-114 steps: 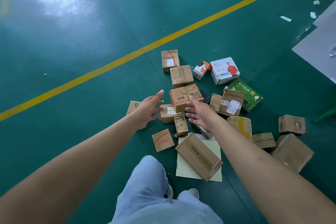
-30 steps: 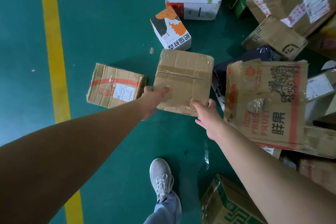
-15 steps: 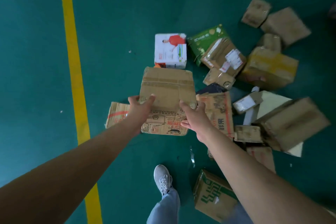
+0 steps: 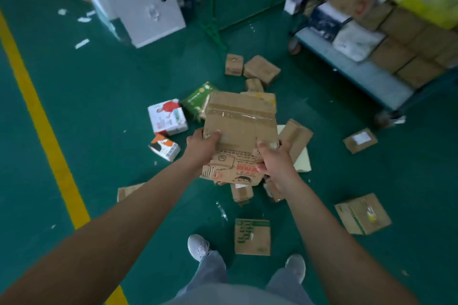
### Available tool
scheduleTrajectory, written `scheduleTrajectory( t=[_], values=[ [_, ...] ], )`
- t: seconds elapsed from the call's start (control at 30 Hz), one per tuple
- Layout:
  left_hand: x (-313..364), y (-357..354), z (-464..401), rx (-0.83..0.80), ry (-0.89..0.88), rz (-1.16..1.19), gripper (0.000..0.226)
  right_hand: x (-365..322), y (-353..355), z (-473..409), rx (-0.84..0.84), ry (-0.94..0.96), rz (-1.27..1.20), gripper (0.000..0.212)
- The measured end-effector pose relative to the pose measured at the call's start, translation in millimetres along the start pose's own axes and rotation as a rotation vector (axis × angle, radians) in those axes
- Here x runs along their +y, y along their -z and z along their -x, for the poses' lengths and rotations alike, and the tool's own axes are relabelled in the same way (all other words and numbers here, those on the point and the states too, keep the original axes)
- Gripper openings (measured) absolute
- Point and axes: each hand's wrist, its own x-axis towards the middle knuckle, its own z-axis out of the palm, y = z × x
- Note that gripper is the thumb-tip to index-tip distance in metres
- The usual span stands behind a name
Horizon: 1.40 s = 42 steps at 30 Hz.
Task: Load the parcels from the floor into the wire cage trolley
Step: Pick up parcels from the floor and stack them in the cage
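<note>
Above the scatter of parcels on the green floor [image 4: 104, 96], I now have the taped brown box [image 4: 241, 116] up in the air. A second ago it lay flat among the others with my hands just closing on its near edge; half a second ago it was coming up. Now it is clear of the floor and the view has swung up, so the trolley [image 4: 354, 74] shows at upper right, already stacked with boxes. So the pickup is done, I'd say; the carry to the trolley comes next.

My left hand [image 4: 202, 147] grips the box's near left corner, thumb on the top face and fingers curled under, out of sight. My right hand [image 4: 275, 158] grips the near right corner the same way, thumb on top. Both are clamped on the box, neither one loose. The printed side panel faces me and the box tilts a little toward me.

Still on the floor:
- white box with red figure [image 4: 167, 116] and small orange-and-white box [image 4: 164, 147], left of my hands
- green box [image 4: 198, 98], partly behind the held box
- brown parcels beyond, toward the trolley
- box with green print [image 4: 252, 236] by my feet
- two more brown ones at right

Plenty left to load. The trolley is well apart from me, so I'll probably need a few steps.
</note>
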Motion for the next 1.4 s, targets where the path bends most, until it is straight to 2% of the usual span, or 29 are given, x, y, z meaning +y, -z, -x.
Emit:
scheduleTrajectory(
  t=[0.03,0.13,0.17,0.43,0.6,0.73,0.93,1.17,1.4],
  values=[
    [4.8,-22.8,13.6,-0.034,-0.013,-0.008,0.084,2.3,27.4,9.4,0.022,0.010,-0.030,0.042],
    [23.4,-85.6,53.3,-0.107,-0.089,-0.001,0.050,10.2,99.1,27.6,0.060,0.054,-0.088,0.050],
    [28.4,-112.6,70.4,-0.131,-0.109,-0.011,0.046,14.8,130.1,34.2,0.071,0.074,-0.117,0.051],
    [51.8,-308.7,187.2,-0.261,-0.176,-0.035,0.056,41.6,350.5,79.4,0.169,0.146,-0.249,0.047],
    [72.5,-400.8,227.0,-0.318,-0.225,-0.084,0.059,49.8,449.2,89.6,0.247,0.179,-0.302,0.048],
    [94.1,-446.8,234.2,-0.361,-0.268,-0.122,0.056,41.7,496.3,82.1,0.279,0.214,-0.331,0.056],
    [143.7,-500.7,214.2,-0.398,-0.309,-0.158,0.051,12.8,544.5,47.0,0.310,0.247,-0.348,0.051],
    [211.2,-566.2,140.2,-0.402,-0.316,-0.142,0.045,-49.9,588.3,-50.4,0.328,0.258,-0.288,0.051],
    [309.7,-604.6,48.3,-0.362,-0.369,-0.146,0.049,-151.9,607.4,-152.6,0.298,0.225,-0.328,0.052]
  ],
)
